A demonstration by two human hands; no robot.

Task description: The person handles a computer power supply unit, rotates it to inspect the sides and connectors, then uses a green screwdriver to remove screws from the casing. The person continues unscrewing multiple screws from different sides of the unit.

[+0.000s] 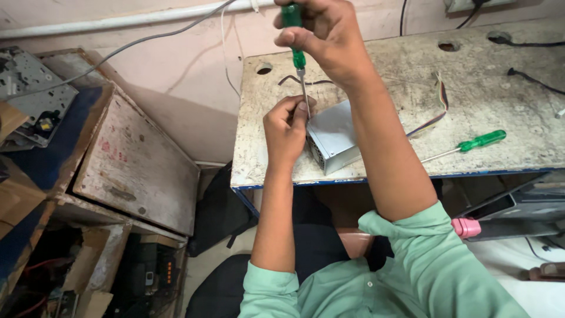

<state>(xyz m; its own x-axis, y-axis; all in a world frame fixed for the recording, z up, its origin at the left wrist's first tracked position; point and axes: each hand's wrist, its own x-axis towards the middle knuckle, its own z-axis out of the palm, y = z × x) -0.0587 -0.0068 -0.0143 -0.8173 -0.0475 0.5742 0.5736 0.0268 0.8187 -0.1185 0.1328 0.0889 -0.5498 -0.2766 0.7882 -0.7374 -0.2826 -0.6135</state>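
Your right hand [326, 32] is closed around the translucent green plastic handle of a slim steel-shafted screwdriver [299, 59], held nearly upright with its tip down at the upper left corner of a small rectangular grey sheet-metal box [332, 138]. Your left hand [285, 132] is closed against that same corner, fingers pinched at the screwdriver tip; what they pinch cannot be made out. The box sits near the front edge of the worn, stained white surface [482, 88], its vented end face turned toward you. A second green-handled screwdriver [468, 145] lies flat on the surface to the right, well apart from the box. A flat multicoloured ribbon cable [438, 109] runs from behind your right forearm across the surface. Round holes [264, 69] pierce the surface near its rear edge. To the left, a weathered wooden cabinet [135, 165] carries faint red markings on its pale sloping panel. A pink cylindrical cap [466, 228] shows below the surface at the right.
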